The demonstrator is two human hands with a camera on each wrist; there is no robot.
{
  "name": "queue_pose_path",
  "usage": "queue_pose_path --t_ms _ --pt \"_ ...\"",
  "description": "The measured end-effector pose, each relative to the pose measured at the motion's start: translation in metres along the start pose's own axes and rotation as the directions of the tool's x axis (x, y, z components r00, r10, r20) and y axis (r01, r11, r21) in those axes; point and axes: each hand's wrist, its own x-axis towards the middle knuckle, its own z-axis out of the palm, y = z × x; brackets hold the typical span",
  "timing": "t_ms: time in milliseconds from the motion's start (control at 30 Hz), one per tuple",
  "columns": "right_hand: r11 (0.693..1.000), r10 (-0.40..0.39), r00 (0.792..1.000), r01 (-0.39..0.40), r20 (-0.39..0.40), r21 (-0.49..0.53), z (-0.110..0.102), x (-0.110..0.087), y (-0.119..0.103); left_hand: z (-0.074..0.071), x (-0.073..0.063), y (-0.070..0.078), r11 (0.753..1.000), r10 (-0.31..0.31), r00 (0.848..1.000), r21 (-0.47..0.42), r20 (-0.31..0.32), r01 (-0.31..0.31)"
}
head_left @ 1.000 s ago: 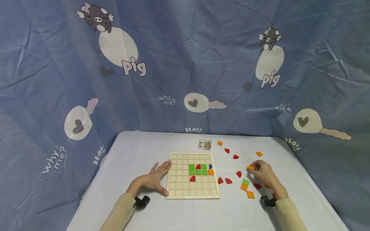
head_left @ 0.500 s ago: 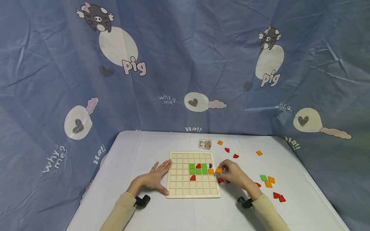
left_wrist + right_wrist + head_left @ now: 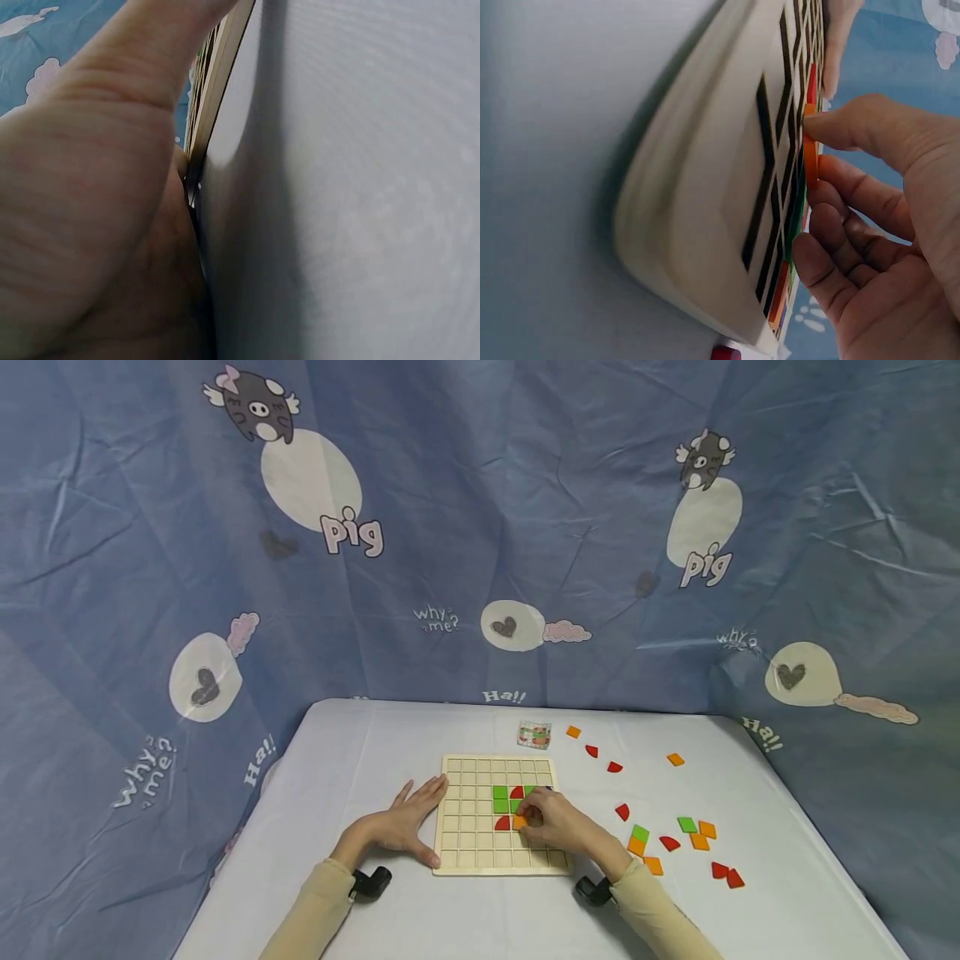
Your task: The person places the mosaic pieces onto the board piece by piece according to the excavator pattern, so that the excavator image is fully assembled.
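A pale wooden grid board point(image 3: 467, 843) lies on the white table with green squares point(image 3: 500, 799), red quarter-circles point(image 3: 502, 823) and other tiles in its cells. My left hand point(image 3: 397, 822) lies with spread fingers against the board's left side. Over the board, my right hand point(image 3: 555, 821) pinches an orange square tile point(image 3: 520, 822) beside the lower red quarter-circle. In the right wrist view, thumb and forefinger hold that orange tile point(image 3: 811, 161) close over the grid. The right hand covers part of the tiles in the board's right-hand columns.
Loose red, orange and green tiles lie to the right, among them a green square point(image 3: 687, 824) and a red quarter-circle point(image 3: 670, 843). A small picture card point(image 3: 534, 735) sits behind the board. A blue patterned cloth point(image 3: 465, 527) hangs behind the table.
My right hand has carried the orange square tile leftward from the loose tiles onto the board, beside the lower red quarter-circle. The left hand has stayed at the board's edge.
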Motion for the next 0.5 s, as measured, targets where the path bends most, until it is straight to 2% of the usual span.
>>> queue_pose_path --t_ms 367,500 --pt "0.998 -0.021 0.999 0.022 0.026 -0.057 -0.0020 0.0023 -0.0012 -0.0024 0.0006 0.0035 1.000 -0.006 1.000 0.001 0.011 0.006" --pt "0.998 -0.006 1.000 0.007 0.014 -0.057 -0.0010 0.0020 -0.0034 -0.0015 0.0003 0.0028 1.000 -0.002 1.000 -0.001 0.012 0.002"
